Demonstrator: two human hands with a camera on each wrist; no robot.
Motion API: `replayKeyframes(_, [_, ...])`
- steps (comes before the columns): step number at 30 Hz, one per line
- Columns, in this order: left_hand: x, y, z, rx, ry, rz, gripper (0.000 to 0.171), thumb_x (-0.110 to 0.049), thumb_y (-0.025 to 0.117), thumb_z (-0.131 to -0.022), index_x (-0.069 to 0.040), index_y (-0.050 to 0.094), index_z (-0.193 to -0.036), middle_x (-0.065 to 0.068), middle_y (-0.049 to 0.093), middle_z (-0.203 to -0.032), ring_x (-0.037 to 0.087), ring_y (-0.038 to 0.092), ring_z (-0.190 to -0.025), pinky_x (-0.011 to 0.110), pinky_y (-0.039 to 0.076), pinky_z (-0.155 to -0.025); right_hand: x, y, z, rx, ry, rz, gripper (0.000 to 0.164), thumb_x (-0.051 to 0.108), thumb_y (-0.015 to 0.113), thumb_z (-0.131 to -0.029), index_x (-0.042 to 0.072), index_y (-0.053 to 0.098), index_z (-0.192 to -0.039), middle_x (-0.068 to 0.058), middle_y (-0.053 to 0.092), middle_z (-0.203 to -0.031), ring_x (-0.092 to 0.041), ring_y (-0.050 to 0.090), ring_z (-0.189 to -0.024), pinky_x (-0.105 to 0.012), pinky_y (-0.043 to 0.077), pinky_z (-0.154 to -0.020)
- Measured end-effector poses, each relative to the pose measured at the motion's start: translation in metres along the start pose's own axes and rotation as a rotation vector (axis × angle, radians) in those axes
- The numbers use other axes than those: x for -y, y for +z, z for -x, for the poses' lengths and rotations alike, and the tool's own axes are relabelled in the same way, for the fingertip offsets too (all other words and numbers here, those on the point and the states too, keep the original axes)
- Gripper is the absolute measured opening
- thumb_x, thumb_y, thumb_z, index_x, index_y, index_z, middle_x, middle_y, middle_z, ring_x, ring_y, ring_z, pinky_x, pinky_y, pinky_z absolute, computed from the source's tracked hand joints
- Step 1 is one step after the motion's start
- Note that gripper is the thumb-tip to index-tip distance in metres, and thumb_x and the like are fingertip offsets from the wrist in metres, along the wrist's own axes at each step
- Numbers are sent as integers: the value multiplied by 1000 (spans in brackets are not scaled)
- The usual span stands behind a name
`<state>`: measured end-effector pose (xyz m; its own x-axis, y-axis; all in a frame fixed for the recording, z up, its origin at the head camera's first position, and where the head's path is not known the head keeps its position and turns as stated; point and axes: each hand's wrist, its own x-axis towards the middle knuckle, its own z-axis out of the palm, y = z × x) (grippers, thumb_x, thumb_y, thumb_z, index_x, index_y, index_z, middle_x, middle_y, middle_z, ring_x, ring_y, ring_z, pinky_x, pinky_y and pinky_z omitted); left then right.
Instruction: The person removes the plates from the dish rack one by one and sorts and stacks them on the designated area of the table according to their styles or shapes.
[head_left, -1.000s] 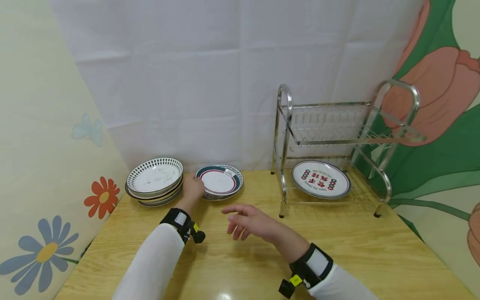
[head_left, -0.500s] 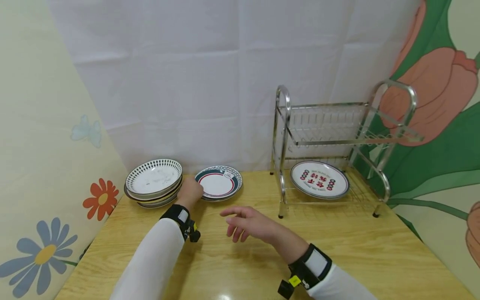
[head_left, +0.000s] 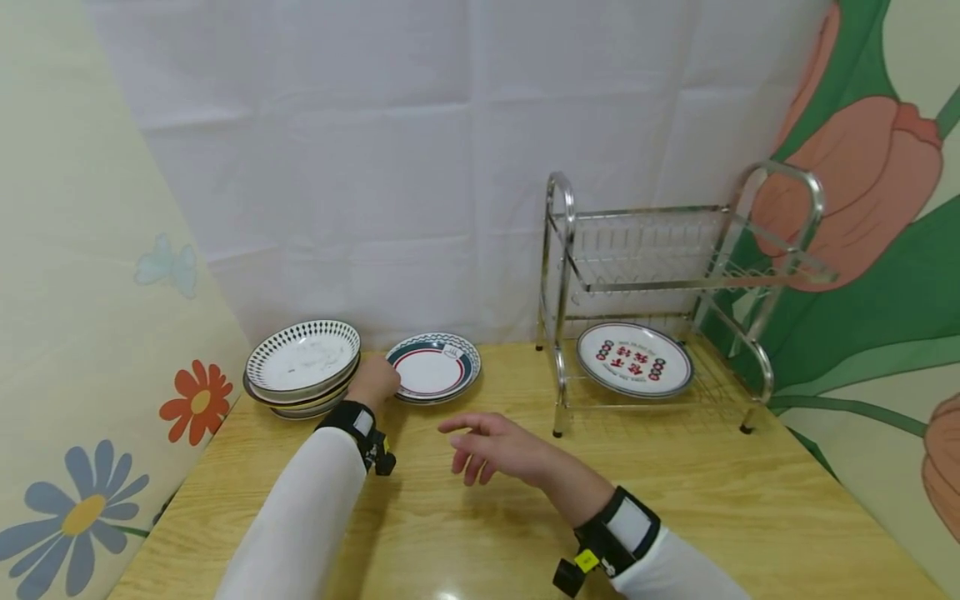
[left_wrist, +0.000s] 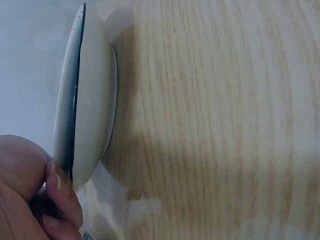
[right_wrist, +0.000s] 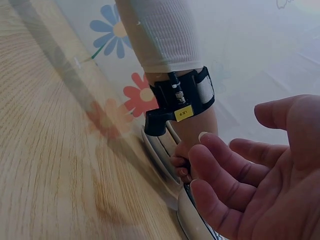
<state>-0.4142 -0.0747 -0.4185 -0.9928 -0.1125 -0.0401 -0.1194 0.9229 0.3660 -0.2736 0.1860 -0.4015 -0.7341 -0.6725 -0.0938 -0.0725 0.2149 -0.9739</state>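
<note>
My left hand [head_left: 373, 381] pinches the left rim of a white plate [head_left: 432, 369] with a dark green and red border. In the left wrist view, curled fingers [left_wrist: 64, 197] lie at the rim of that plate [left_wrist: 95, 100], which sits low over the wood. Part of another patterned rim shows around its back edge. Just left of this hand stands a stack of dishes [head_left: 303, 358], the top one edged with black marks. Over the table, nearer the front, hovers my right hand [head_left: 498, 447], its fingers loosely bent and holding nothing [right_wrist: 265, 175].
On the right stands a two-tier metal dish rack [head_left: 561, 333]. A large plate with red characters [head_left: 634, 360] lies on its lower tier. White cloth [head_left: 375, 167] hangs behind the wooden table [head_left: 465, 533].
The green-bordered plate has settled level over the dish beneath it, with my left hand still at its rim. My right hand stays nearly still. The head view has shifted slightly.
</note>
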Motion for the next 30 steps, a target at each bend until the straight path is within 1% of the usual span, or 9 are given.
replayKeyframes(3, [2,-1,-2,20,4,-1,19,-6,52,-90,2,68,-83,16,67,-93,27,61,-77,28,42,-55,0,0,0,-5,5,-3,40,27,51,-107,11,56,-144,-7,73,-95,-18,71,-76,-31,58,-69])
replayKeyframes(8, [1,-2,-6,71,-40,12,20,-7,52,-93,5,68,-91,17,66,-96,27,61,-78,27,42,-54,0,-1,0,-7,11,-8,40,25,51,-107,11,56,-144,-8,73,-95,-17,71,-75,-32,58,-70])
replayKeyframes(11, [2,-3,-8,86,-40,1,21,-7,50,-93,6,67,-92,18,65,-95,26,60,-77,27,41,-55,1,0,0,-7,13,-9,39,25,51,-108,11,56,-144,-8,73,-94,-17,71,-75,-32,58,-70])
replayKeyframes(16, [5,-2,-13,118,-73,43,22,-8,50,-94,4,65,-84,13,60,-81,21,54,-63,25,37,-50,-1,-1,-2,-10,15,-12,39,24,51,-107,12,57,-144,-7,72,-93,-18,71,-75,-32,58,-69])
replayKeyframes(18, [7,-1,-14,122,-98,95,23,-9,50,-95,4,65,-84,10,57,-75,19,51,-56,25,36,-48,-1,-2,-2,-11,16,-11,39,24,52,-107,12,57,-143,-7,72,-93,-19,71,-75,-32,58,-69])
replayKeyframes(21, [11,3,-15,116,-124,178,26,-13,50,-98,6,66,-91,7,54,-66,16,48,-49,25,36,-46,-1,-2,-1,-13,18,-8,39,24,52,-107,12,57,-144,-7,72,-92,-19,71,-75,-32,58,-69])
replayKeyframes(24, [16,7,-14,100,-140,262,30,-18,49,-100,8,64,-101,6,53,-65,15,48,-46,26,37,-45,-2,-2,-2,-13,19,-5,39,24,51,-107,12,56,-144,-6,73,-92,-19,71,-75,-32,58,-69])
replayKeyframes(27, [18,9,-13,77,-136,322,35,-21,50,-101,10,62,-113,10,56,-72,17,51,-47,27,39,-45,-3,-3,-1,-19,12,-1,40,25,52,-107,12,56,-144,-7,73,-92,-18,71,-74,-33,59,-69])
replayKeyframes(30, [19,11,-13,60,-129,339,39,-23,49,-103,9,57,-123,15,59,-84,18,53,-50,28,41,-47,-3,-5,-1,-27,2,10,40,25,52,-107,11,56,-144,-7,73,-93,-19,72,-75,-34,59,-70])
